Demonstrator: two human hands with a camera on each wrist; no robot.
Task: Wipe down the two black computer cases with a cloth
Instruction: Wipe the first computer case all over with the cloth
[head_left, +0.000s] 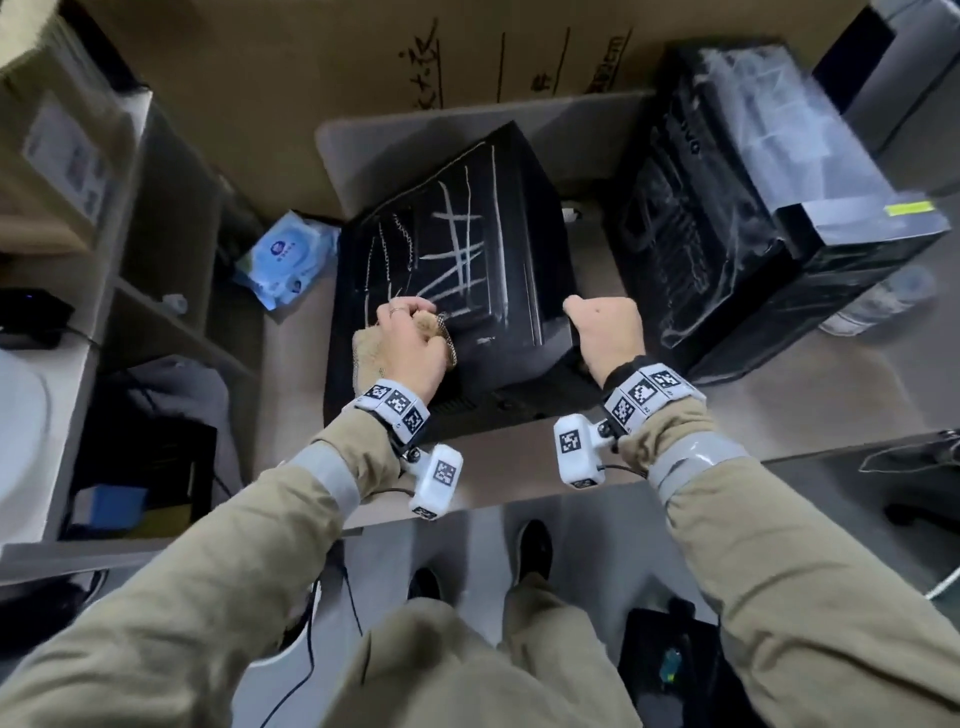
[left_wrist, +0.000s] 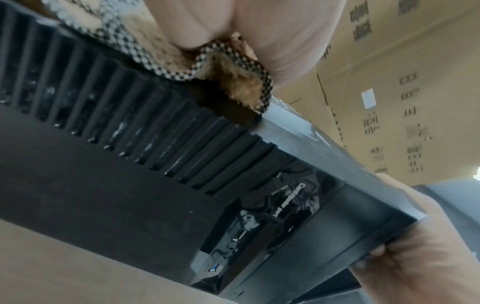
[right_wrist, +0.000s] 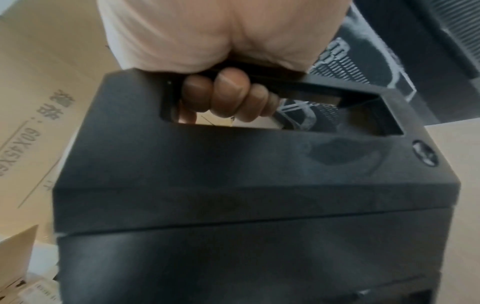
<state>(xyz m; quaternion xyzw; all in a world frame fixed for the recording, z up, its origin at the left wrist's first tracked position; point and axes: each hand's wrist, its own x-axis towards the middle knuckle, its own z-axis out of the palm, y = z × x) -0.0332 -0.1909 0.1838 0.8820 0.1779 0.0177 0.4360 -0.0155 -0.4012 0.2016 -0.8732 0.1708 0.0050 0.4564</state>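
A black computer case (head_left: 467, 270) lies on the desk in front of me, its top panel streaked with white marks. My left hand (head_left: 410, 343) grips a tan cloth (head_left: 366, 353) with a checkered edge and holds it on the panel's near left corner; the cloth (left_wrist: 233, 86) shows bunched under the palm over the case (left_wrist: 130, 164). My right hand (head_left: 605, 327) grips the case's near right edge, its fingers (right_wrist: 228, 92) curled through a handle slot in the case (right_wrist: 259, 174). A second black case (head_left: 727, 208) lies to the right, also smeared white.
A blue pack of wet wipes (head_left: 285, 257) lies left of the near case. Large cardboard boxes (head_left: 363, 57) stand behind the desk (head_left: 519, 452). A clear plastic bottle (head_left: 878, 301) lies at the far right. Shelving (head_left: 171, 270) with clutter is on the left.
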